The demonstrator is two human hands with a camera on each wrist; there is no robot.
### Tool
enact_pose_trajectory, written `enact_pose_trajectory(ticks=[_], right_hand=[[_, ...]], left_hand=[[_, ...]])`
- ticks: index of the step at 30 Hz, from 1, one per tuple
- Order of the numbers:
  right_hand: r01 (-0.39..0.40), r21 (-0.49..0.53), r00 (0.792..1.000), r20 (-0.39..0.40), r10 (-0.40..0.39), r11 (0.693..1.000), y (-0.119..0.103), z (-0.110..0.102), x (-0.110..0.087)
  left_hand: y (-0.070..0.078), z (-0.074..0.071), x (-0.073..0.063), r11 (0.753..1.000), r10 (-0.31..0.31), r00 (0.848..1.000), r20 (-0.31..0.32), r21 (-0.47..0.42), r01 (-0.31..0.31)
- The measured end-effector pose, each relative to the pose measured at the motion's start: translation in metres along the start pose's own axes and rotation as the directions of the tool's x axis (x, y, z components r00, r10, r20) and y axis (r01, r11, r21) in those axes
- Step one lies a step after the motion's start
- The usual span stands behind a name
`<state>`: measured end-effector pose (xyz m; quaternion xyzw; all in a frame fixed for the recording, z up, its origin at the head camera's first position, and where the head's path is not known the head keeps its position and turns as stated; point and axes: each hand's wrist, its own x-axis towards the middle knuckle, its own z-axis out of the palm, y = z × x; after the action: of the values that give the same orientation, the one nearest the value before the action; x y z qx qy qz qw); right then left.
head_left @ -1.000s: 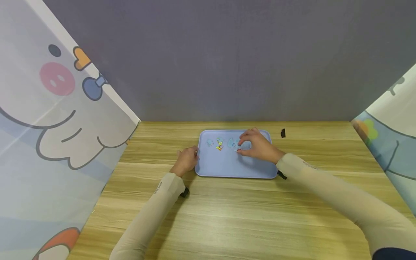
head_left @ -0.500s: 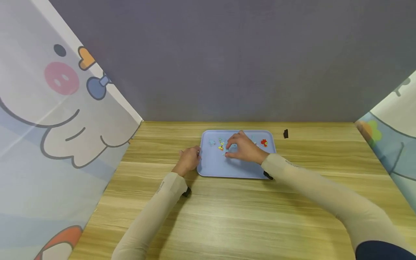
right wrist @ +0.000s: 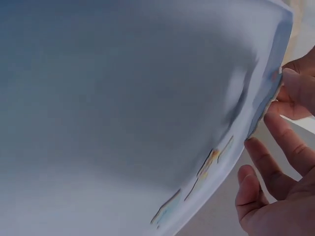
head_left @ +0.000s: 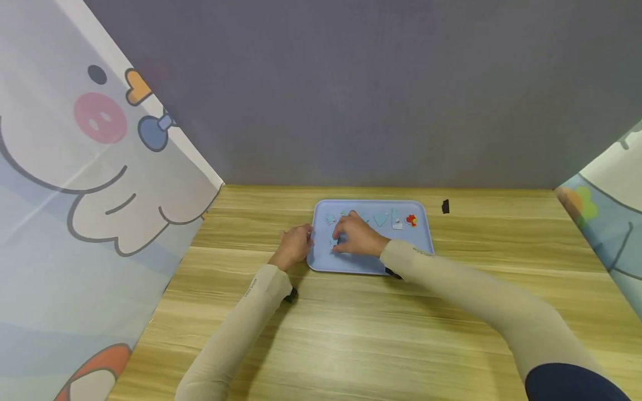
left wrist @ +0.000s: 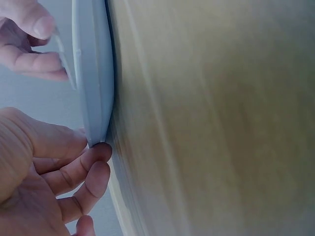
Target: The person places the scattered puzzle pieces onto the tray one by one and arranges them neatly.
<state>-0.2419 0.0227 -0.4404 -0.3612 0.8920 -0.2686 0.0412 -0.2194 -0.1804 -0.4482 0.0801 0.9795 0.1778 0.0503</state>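
My left hand [head_left: 295, 245] pinches the left rim of a pale blue tray [head_left: 371, 265] between thumb and fingers; the left wrist view shows this grip [left wrist: 96, 132] close up. Over the tray's left part, my right hand [head_left: 357, 236] pinches a thin, flat, light-blue cut-out piece [head_left: 333, 241] by its edge. That piece [left wrist: 64, 59] is seen nearly edge-on in the left wrist view, close to the rim. Its printed face is too small to read. Along the tray's far side lie a red piece [head_left: 411, 220], a blue-and-white piece [head_left: 397, 224] and a pointed light-blue piece [head_left: 380, 220].
Another small blue piece [head_left: 330, 219] lies at the tray's far left; my right hand partly covers others. A small black object [head_left: 445, 206] is on the wooden table [head_left: 361, 334] right of the tray. A grey panel [head_left: 351, 100] stands behind, with printed cloths at both sides.
My right hand has moved left and nearer to me across the tray, uncovering the red and blue-and-white pieces at the right. The left hand stays at the tray's left rim.
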Motion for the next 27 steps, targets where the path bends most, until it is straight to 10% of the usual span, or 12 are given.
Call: enact_pose_trajectory(ticks=[17, 27], right_hand=[[-0.104, -0.110, 0.993, 0.051, 0.110, 0.989, -0.007, 0.012, 0.003], [-0.102, 0.002, 0.995, -0.004, 0.102, 0.995, -0.006, -0.008, -0.003]], left_hand=[[0.004, 0.000, 0.002, 1.000, -0.005, 1.000, 0.007, 0.020, 0.005], [0.000, 0.001, 0.000, 1.000, -0.017, 1.000, 0.001, -0.004, 0.017]])
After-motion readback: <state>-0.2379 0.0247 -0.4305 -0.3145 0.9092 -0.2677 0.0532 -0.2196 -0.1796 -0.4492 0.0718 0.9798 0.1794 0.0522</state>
